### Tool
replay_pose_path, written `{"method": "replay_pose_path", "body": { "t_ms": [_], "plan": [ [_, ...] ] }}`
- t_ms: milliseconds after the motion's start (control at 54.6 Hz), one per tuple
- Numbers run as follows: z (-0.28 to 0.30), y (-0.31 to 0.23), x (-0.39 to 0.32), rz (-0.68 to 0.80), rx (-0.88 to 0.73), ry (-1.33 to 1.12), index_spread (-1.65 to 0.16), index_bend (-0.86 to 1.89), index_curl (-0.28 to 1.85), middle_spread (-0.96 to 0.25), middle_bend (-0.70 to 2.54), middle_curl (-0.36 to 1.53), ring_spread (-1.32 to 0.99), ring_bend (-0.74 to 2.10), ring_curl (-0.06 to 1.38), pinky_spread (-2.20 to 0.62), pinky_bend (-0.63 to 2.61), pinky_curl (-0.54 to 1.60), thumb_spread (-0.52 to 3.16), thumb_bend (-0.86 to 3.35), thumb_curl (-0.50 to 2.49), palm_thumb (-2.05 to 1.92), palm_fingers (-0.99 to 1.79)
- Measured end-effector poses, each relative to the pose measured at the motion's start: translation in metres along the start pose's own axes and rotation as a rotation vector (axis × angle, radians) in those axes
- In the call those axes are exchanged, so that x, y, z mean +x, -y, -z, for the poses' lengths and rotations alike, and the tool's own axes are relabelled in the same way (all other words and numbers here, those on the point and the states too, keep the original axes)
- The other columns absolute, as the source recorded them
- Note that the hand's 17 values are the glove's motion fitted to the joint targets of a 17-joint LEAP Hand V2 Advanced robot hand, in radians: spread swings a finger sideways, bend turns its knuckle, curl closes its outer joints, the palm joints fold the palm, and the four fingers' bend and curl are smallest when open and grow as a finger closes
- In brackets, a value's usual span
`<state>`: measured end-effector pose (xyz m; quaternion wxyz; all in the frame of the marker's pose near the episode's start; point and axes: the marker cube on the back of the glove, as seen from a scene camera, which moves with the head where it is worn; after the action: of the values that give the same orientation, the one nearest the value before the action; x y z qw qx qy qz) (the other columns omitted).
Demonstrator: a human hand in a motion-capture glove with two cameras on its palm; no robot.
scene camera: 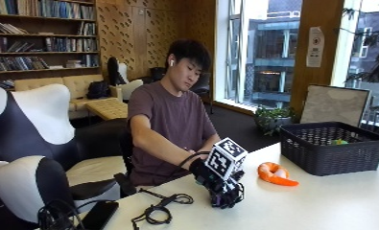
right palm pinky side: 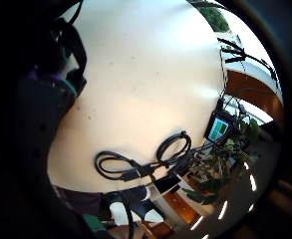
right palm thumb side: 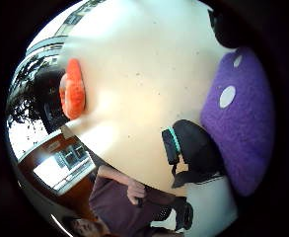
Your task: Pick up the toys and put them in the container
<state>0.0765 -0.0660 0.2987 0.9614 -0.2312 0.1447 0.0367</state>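
A: From the outside view, what do we see first?

B: We see the gloved right hand (scene camera: 222,188) low on the white table (scene camera: 316,201), fingers pointing down and curled round something purple at the tabletop. An orange toy (scene camera: 275,174), curved with a pointed tail, lies on the table between the hand and the dark basket (scene camera: 333,148). The basket has mesh walls, and something small and green-yellow shows inside it.

A: And the thumb side palm view?

B: There we see a purple plush toy (right palm thumb side: 240,123), fuzzy, with white dots, very close to the palm. A black gloved fingertip (right palm thumb side: 191,145) with a teal band rests beside it on the smooth table. The orange toy (right palm thumb side: 74,89) looks soft and ribbed, well apart from the hand.

A: The little finger side?

B: We see mostly the pale tabletop (right palm pinky side: 145,74) and a black coiled cable (right palm pinky side: 140,162) near its edge. A little purple shows by the glove.
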Motion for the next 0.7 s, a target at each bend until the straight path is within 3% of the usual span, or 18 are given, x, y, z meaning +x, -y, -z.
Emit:
{"method": "replay_pose_path", "body": {
  "t_ms": [92, 183, 256, 330, 366, 494, 696],
  "plan": [
    [0.0, 0.009, -0.002, 0.026, 0.005, 0.013, -0.25, 0.18, 0.13, -0.06, 0.31, 0.23, -0.16, 0.75, 0.48, -0.19, 1.08, 0.35, 1.35, 0.09, 0.37, 0.2, 0.65],
    [0.003, 0.02, -0.012, 0.044, 0.009, 0.05, -0.26, 0.16, 0.15, -0.12, 0.38, 0.28, -0.26, 0.9, 0.55, -0.28, 1.07, 0.37, 1.36, 0.17, 0.43, 0.38, 0.79],
    [0.025, 0.027, -0.031, 0.068, 0.043, 0.097, -0.3, 0.33, 0.17, -0.19, 0.59, 0.35, -0.32, 0.97, 0.59, -0.32, 1.03, 0.38, 1.21, 0.27, 0.55, 0.63, 1.12],
    [0.058, 0.029, -0.053, 0.087, 0.081, 0.167, -0.34, 0.48, 0.22, -0.23, 0.75, 0.43, -0.37, 1.05, 0.66, -0.34, 1.02, 0.41, 1.14, 0.3, 0.61, 0.69, 1.15],
    [0.08, 0.028, -0.068, 0.096, 0.106, 0.187, -0.36, 0.63, 0.28, -0.24, 0.89, 0.49, -0.39, 1.13, 0.7, -0.36, 1.0, 0.42, 1.12, 0.3, 0.64, 0.67, 1.3],
    [0.174, 0.02, -0.116, 0.192, 0.215, 0.161, -0.38, 0.93, 0.41, -0.26, 1.11, 0.61, -0.42, 1.23, 0.76, -0.38, 1.05, 0.46, 0.98, 0.28, 0.73, 0.64, 1.19],
    [0.299, 0.018, -0.208, 0.248, 0.372, -0.083, -0.36, 1.15, 0.59, -0.26, 1.25, 0.74, -0.44, 1.33, 0.82, -0.4, 1.15, 0.54, 0.79, 0.28, 0.87, 0.61, 1.05]
  ]
}}
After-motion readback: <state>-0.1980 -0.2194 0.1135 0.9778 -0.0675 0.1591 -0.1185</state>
